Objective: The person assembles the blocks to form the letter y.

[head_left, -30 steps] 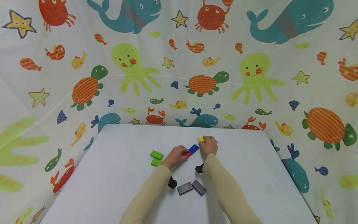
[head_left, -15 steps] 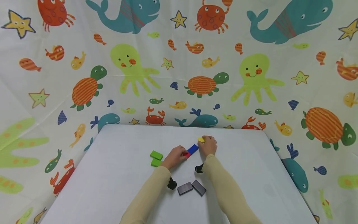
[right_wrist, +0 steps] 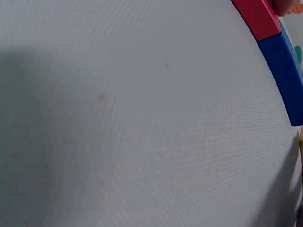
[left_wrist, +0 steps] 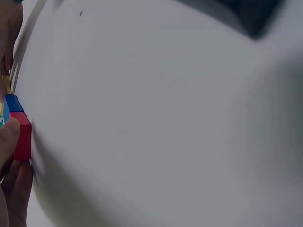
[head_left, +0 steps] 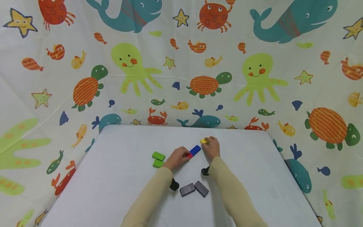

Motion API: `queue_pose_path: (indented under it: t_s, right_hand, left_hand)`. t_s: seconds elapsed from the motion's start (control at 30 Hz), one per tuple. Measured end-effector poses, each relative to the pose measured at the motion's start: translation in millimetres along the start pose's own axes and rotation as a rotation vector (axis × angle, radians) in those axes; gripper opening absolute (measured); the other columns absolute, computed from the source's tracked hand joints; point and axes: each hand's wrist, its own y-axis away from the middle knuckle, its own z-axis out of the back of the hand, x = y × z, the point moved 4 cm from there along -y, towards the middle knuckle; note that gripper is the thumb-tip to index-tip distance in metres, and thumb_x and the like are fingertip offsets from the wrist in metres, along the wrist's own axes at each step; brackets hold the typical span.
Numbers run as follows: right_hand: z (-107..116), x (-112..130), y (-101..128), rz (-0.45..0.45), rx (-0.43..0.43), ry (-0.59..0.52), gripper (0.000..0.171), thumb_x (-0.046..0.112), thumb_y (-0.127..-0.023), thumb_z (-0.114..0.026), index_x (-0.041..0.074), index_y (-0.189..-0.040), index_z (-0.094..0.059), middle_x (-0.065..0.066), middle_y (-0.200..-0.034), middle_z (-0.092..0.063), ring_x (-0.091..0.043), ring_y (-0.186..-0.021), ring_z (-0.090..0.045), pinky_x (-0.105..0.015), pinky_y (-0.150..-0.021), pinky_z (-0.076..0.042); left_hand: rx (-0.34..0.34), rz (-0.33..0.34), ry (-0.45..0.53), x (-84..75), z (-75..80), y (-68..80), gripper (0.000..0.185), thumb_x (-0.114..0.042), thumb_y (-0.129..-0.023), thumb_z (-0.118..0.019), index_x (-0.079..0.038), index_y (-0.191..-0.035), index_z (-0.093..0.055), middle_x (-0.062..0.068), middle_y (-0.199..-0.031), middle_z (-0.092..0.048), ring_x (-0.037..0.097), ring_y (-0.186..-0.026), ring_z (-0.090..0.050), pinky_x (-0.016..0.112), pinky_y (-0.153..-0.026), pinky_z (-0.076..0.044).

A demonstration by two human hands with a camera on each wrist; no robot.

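Note:
My left hand (head_left: 177, 157) pinches a red block (head_left: 189, 155); in the left wrist view the thumb (left_wrist: 11, 126) lies against the red block (left_wrist: 23, 137) and other fingers touch its near end. A blue block (head_left: 195, 150) meets the red one end to end, and the right wrist view shows the joint between the red block (right_wrist: 258, 18) and the blue block (right_wrist: 282, 75). Just beyond the blue block's far end, my right hand (head_left: 212, 148) holds a yellow block (head_left: 204, 141) between thumb and fingers, which partly cover it. Whether yellow touches blue I cannot tell.
Two green blocks, a farther one (head_left: 158, 155) and a nearer one (head_left: 158, 163), lie left of my left hand. Between my forearms lie two dark grey blocks, a left one (head_left: 187, 189) and a right one (head_left: 201, 189). A patterned cloth (head_left: 181, 113) hangs behind the white table (head_left: 122, 176).
My right wrist has swung slightly to the right, and the yellow block has turned a little in the fingers. My left hand stays in place on the red block.

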Motion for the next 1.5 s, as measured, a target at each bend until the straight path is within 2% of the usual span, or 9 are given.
queue_pose_path:
  t_s: [0.2,0.37,0.53,0.8,1.2,1.5]
  right_hand:
    - [-1,-3,-2,-0.029,0.003,-0.026,0.041,0.021,-0.089,-0.071,0.001,-0.125,-0.064,-0.023,-0.141,-0.045,-0.039,-0.132,-0.039,-0.051,-0.112,-0.03]
    - [-1,-2,-6,-0.016,0.02,-0.011,0.04,0.021,-0.09,-0.07,0.002,-0.125,-0.065,-0.022,-0.141,-0.044,-0.038,-0.132,-0.039,-0.051,-0.112,-0.029]
    - [2,0,-10,0.038,0.061,0.009,0.038,0.021,-0.09,-0.071,0.002,-0.123,-0.067,-0.022,-0.141,-0.045,-0.039,-0.132,-0.039,-0.053,-0.112,-0.028]
    - [4,-2,-8,0.125,0.18,0.067,0.04,0.023,-0.091,-0.07,0.004,-0.126,-0.065,-0.021,-0.143,-0.044,-0.039,-0.134,-0.038,-0.054,-0.112,-0.028]
    - [8,-9,-8,0.216,0.22,0.067,0.037,0.018,-0.09,-0.07,0.004,-0.123,-0.067,-0.022,-0.14,-0.047,-0.041,-0.132,-0.04,-0.055,-0.111,-0.03]
    - [6,-9,-7,0.225,0.253,0.093,0.038,0.022,-0.091,-0.068,0.007,-0.127,-0.066,-0.02,-0.142,-0.046,-0.04,-0.134,-0.039,-0.055,-0.111,-0.028]
  left_hand:
    - [-0.001,-0.011,0.009,-0.3,0.3,-1.0,0.026,-0.011,-0.089,-0.072,-0.004,-0.114,-0.069,0.008,-0.11,-0.062,0.02,-0.099,-0.058,0.036,-0.093,-0.049]
    - [-0.005,-0.014,0.005,0.7,0.6,-2.8,0.025,-0.012,-0.089,-0.072,-0.005,-0.113,-0.07,0.007,-0.107,-0.062,0.019,-0.097,-0.058,0.036,-0.091,-0.05]
    - [0.0,0.004,0.004,1.7,0.6,-3.6,0.025,-0.013,-0.09,-0.071,-0.005,-0.114,-0.07,0.007,-0.108,-0.062,0.018,-0.097,-0.058,0.035,-0.091,-0.05]
    - [-0.018,-0.026,-0.003,1.2,-0.8,-4.3,0.025,-0.013,-0.089,-0.072,-0.004,-0.113,-0.07,0.007,-0.107,-0.063,0.019,-0.097,-0.059,0.035,-0.09,-0.05]
    - [-0.029,-0.043,0.007,2.9,-3.0,-3.9,0.024,-0.012,-0.089,-0.072,-0.003,-0.112,-0.07,0.009,-0.107,-0.063,0.02,-0.096,-0.059,0.037,-0.089,-0.05]
    - [-0.024,-0.033,0.002,3.0,-3.1,-3.4,0.025,-0.013,-0.089,-0.072,-0.003,-0.112,-0.07,0.008,-0.107,-0.063,0.019,-0.095,-0.058,0.036,-0.089,-0.05]
